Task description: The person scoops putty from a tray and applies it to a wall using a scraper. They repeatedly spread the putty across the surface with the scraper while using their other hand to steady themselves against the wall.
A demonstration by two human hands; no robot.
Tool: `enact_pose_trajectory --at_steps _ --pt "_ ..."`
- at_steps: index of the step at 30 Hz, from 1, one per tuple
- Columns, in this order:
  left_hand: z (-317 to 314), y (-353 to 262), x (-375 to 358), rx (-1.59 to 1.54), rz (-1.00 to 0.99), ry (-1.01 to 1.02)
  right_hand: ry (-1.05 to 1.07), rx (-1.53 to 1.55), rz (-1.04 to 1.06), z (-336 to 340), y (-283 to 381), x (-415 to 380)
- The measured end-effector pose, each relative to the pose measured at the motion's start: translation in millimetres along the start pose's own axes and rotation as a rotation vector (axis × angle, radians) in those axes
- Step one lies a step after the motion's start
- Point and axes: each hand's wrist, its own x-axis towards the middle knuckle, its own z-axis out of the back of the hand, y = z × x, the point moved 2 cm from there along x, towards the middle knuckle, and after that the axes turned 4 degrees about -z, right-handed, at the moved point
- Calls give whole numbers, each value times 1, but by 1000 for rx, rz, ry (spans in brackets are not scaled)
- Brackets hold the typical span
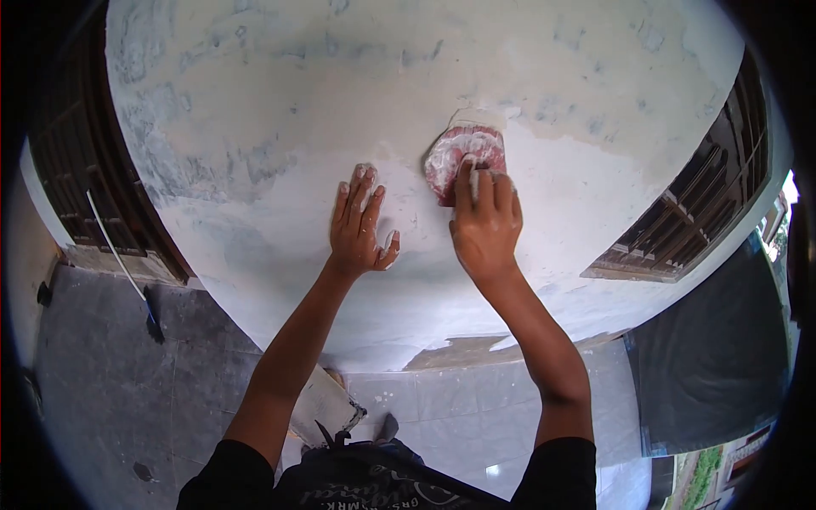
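Note:
My right hand (487, 223) grips a red putty scraper (442, 167) smeared with white putty. The scraper's wide edge lies against the wall (340, 93), and a ridge of wet putty curves just above it. To the left, my left hand (357, 228) rests with its palm toward the wall, fingers stretched out and thumb apart. White putty coats its fingertips, and it holds nothing. Fresh white putty covers the wall around both hands; higher up the surface is cream with grey patches.
Dark wooden window frames stand at the left (106, 161) and right (688, 195). A long-handled broom (119, 251) leans at the left. Grey tiles (204, 382) cover the floor, with a pale box-like object (321, 406) near my feet. A dark sheet (714, 357) hangs at the right.

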Motion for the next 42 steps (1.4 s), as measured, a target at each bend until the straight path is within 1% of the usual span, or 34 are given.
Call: enact_pose_trajectory --at_steps 2,5,7,8,10,11,12,14,15,16,19,21,22,24,26,28,30,32,33,36,38,40,42 --pt "-1 3 -5 -27 6 33 63 -73 65 -3 8 -11" --pt "-2 5 -6 -63 16 54 60 -111 99 -3 13 -26" --pt "-1 2 -7 -76 12 46 140 36 24 8 12 -28" --pt "-1 2 -8 -70 10 51 129 31 19 12 13 -31" --pt "-1 5 -7 -58 -11 48 157 170 44 18 17 -44" --pt "-1 4 -7 -56 -3 58 178 296 8 22 16 -49" --pt "-1 4 -7 -53 11 66 169 294 8 26 13 -50" --pt "-1 4 -5 -49 2 45 92 399 -54 39 6 -41" --pt "-1 3 -5 -48 1 52 -11 378 -69 44 1 -31" --pt "-1 3 -5 -48 -1 60 -58 358 -95 48 -4 -16" --pt "0 3 -3 -51 -2 48 -80 326 -131 39 -14 13" --pt "1 1 0 -31 -2 25 -87 243 -55 24 -15 18" --pt "1 -1 1 -11 5 4 -87 244 -52 14 -14 18" --pt "1 -1 1 -11 8 4 -117 148 -14 -5 -8 14" --pt "2 -1 1 -12 11 12 -107 140 5 -10 -2 8" --pt "2 -1 1 -10 11 4 12 201 27 -12 3 0" --pt "1 1 -3 -33 16 26 72 234 58 -12 9 -13" --pt "-1 1 -4 -52 17 45 105 264 87 -13 15 -34" --pt "-2 1 -4 -54 15 39 61 278 104 -14 15 -45" --pt "-2 2 -5 -47 20 51 111 461 83 5 11 -55" --pt "-2 2 -6 -41 37 74 16 422 40 17 4 -41" --pt "-3 3 -5 -45 14 46 -121 382 24 23 -7 -11" --pt "-2 2 -5 -44 14 52 -167 303 39 15 -14 12"
